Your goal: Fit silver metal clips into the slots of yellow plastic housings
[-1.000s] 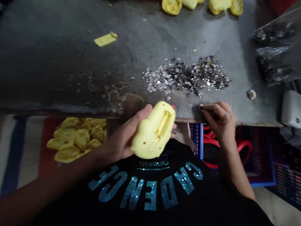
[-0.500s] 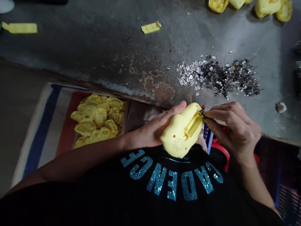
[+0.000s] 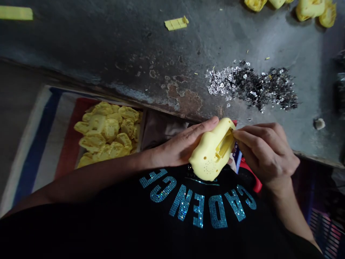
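My left hand (image 3: 185, 144) is wrapped round a yellow plastic housing (image 3: 206, 163), which has a long open compartment, a patch of small holes and a few larger ones. The housing is tilted, its upper end pointing toward the worktable. With thumb and fingers pinched, my right hand (image 3: 265, 153) presses a small metal contact piece (image 3: 232, 130) at the upper end of the compartment. The fingertips cover most of that piece. Just beyond, a pile of small shiny metal contact pieces (image 3: 253, 86) lies on the grey worktable (image 3: 121, 39).
A box of yellow plastic housings (image 3: 107, 129) stands below the table edge at left. More yellow housings (image 3: 309, 9) sit at the far right. A yellow strip (image 3: 176, 23) and another yellow strip (image 3: 16, 13) lie on the table, with a whitish lump (image 3: 319, 124) near its right edge.
My right fingers have moved the metal contact piece from the rim of the housing into the end of its compartment. The housing has shifted slightly right, and the view has moved a little.
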The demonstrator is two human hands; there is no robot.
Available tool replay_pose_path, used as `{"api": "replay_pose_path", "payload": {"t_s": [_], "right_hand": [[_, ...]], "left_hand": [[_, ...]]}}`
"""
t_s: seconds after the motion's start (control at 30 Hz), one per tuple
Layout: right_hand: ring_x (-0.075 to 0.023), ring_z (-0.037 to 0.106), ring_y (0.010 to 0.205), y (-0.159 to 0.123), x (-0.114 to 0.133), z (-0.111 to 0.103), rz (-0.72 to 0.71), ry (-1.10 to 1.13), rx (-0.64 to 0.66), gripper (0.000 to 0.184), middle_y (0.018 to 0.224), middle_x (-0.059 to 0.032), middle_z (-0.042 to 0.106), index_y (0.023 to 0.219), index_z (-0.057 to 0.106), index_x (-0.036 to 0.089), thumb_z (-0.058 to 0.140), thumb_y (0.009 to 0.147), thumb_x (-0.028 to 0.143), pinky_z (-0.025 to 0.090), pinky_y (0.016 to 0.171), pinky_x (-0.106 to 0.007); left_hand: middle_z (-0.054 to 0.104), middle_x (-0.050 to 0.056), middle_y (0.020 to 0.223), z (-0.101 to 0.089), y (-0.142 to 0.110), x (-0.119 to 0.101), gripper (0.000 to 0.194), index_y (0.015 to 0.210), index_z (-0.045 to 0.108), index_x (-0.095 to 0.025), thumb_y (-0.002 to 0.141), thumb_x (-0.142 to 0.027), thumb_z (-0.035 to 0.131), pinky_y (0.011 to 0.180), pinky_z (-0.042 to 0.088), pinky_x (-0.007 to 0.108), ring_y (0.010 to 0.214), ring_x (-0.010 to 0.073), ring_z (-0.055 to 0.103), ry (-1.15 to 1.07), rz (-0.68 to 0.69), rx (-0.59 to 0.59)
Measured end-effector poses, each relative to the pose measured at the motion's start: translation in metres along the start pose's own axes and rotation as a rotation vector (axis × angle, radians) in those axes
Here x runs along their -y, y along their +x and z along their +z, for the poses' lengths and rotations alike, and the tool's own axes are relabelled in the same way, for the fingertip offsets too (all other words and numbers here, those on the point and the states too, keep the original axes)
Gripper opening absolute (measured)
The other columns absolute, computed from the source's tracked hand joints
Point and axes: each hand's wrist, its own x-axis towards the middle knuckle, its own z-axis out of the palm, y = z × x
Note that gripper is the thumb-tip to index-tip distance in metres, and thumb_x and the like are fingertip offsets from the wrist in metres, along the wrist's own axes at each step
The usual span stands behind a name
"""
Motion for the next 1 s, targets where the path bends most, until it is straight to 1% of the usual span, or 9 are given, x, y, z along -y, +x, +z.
{"api": "replay_pose_path", "payload": {"t_s": [0.1,0.23,0.3,0.37,0.5,0.6,0.7,0.87,1.0], "right_hand": [[-0.0272,0.083,0.095,-0.003,0.0,0.002,0.013,0.005,-0.025,0.052,0.117,-0.0025,0.09,0.148,0.071,0.039,0.08,0.105,0.013,0.063,0.08,-0.046],[-0.028,0.083,0.095,-0.008,0.0,0.006,0.045,-0.003,-0.087,0.058,0.118,-0.0024,0.09,0.151,0.071,0.04,0.082,0.102,0.012,0.064,0.082,-0.047],[-0.0284,0.083,0.097,-0.012,0.001,0.009,0.047,-0.023,-0.103,0.059,0.12,-0.004,0.09,0.153,0.072,0.037,0.083,0.101,0.011,0.064,0.082,-0.047],[-0.0288,0.083,0.099,-0.016,0.002,0.011,0.042,-0.041,-0.107,0.06,0.122,-0.0053,0.09,0.155,0.072,0.035,0.083,0.101,0.011,0.063,0.082,-0.047],[-0.0298,0.084,0.102,-0.023,0.003,0.015,0.044,-0.086,-0.121,0.068,0.126,-0.0044,0.09,0.162,0.069,0.04,0.083,0.101,0.012,0.061,0.081,-0.047],[-0.0293,0.083,0.101,-0.025,0.005,0.016,0.058,-0.095,-0.144,0.072,0.125,-0.0028,0.09,0.164,0.067,0.044,0.083,0.101,0.013,0.061,0.079,-0.047],[-0.0287,0.082,0.099,-0.026,0.007,0.014,0.037,-0.103,-0.17,0.07,0.125,-0.0042,0.09,0.163,0.069,0.04,0.084,0.1,0.013,0.06,0.079,-0.047],[-0.0275,0.083,0.095,-0.024,0.007,0.012,0.02,-0.124,-0.176,0.068,0.122,-0.0038,0.091,0.162,0.069,0.041,0.083,0.101,0.014,0.06,0.079,-0.045],[-0.0253,0.082,0.094,-0.022,0.007,0.011,0.039,-0.043,-0.211,0.055,0.119,-0.0041,0.09,0.145,0.08,0.035,0.087,0.097,0.009,0.061,0.081,-0.043]], "left_hand": [[0.088,0.01,0.128,-0.001,0.0,0.0,0.068,0.172,0.06,-0.021,0.115,-0.058,0.061,0.099,0.065,0.037,0.108,0.0292,0.086,0.094,-0.001,0.015],[0.089,0.011,0.12,-0.005,0.006,0.003,0.07,0.166,0.066,-0.019,0.113,-0.064,0.061,0.112,0.062,0.041,0.127,0.0353,0.081,0.048,0.0,0.071],[0.089,0.01,0.118,-0.006,0.009,0.004,0.071,0.17,0.062,-0.02,0.114,-0.063,0.06,0.11,0.062,0.042,0.124,0.035,0.082,0.034,0.001,0.064],[0.089,0.009,0.116,-0.005,0.011,0.004,0.071,0.174,0.058,-0.02,0.115,-0.06,0.057,0.103,0.064,0.04,0.114,0.0325,0.084,0.043,0.011,0.05],[0.09,0.009,0.114,-0.004,0.01,0.004,0.068,0.168,0.064,-0.019,0.111,-0.056,0.065,0.089,0.064,0.032,0.097,0.0265,0.083,0.049,0.042,0.036],[0.089,0.009,0.118,-0.003,0.008,0.005,0.064,0.166,0.066,-0.02,0.114,-0.056,0.061,0.09,0.065,0.033,0.098,0.0259,0.083,0.018,0.036,0.052],[0.088,0.011,0.121,-0.003,0.006,0.005,0.063,0.168,0.063,-0.019,0.117,-0.055,0.055,0.093,0.065,0.033,0.1,0.0257,0.083,0.008,0.034,0.052],[0.087,0.013,0.122,-0.007,0.005,0.007,0.077,0.175,0.055,-0.018,0.112,-0.06,0.068,0.09,0.065,0.032,0.1,0.025,0.082,0.03,0.088,0.123],[0.087,0.014,0.127,-0.012,0.006,0.012,0.09,0.177,0.053,-0.022,0.104,-0.069,0.077,0.087,0.065,0.033,0.102,0.0269,0.082,0.042,0.118,0.165]]}}
